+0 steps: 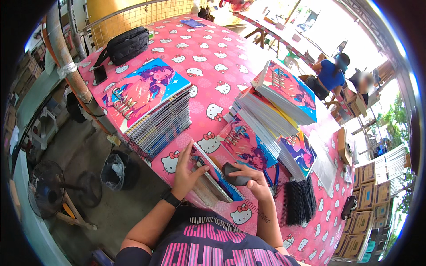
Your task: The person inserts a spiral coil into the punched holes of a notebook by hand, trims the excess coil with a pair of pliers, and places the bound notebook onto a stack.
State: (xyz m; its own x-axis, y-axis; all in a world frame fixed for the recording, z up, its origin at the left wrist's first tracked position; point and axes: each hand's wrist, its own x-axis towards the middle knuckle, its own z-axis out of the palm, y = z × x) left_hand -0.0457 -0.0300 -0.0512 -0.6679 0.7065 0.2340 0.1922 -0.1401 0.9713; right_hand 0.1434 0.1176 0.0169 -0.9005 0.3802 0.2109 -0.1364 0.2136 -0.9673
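A notebook (230, 191) with a blue edge lies in front of me against a worn wooden block (208, 184). My left hand (186, 172) rests along the block and the notebook's edge, fingers stretched and thumb apart. In my right hand (255, 179) is a dark grey block-like piece (235, 175), held just above the notebook's right side; its exact kind is unclear. A loose dark spiral coil (257, 210) trails below that hand. Beyond the hands lies a notebook with a pink and blue illustrated cover (246, 144).
Coil-bound notebooks form a tall stack (155, 117) at left. Unbound books (284, 95) lean in piles at right, near a bundle of black coils (299, 201). A black bag (128, 45) and phone (100, 74) lie far left. A fan (49, 188) and bin (116, 168) stand on the floor.
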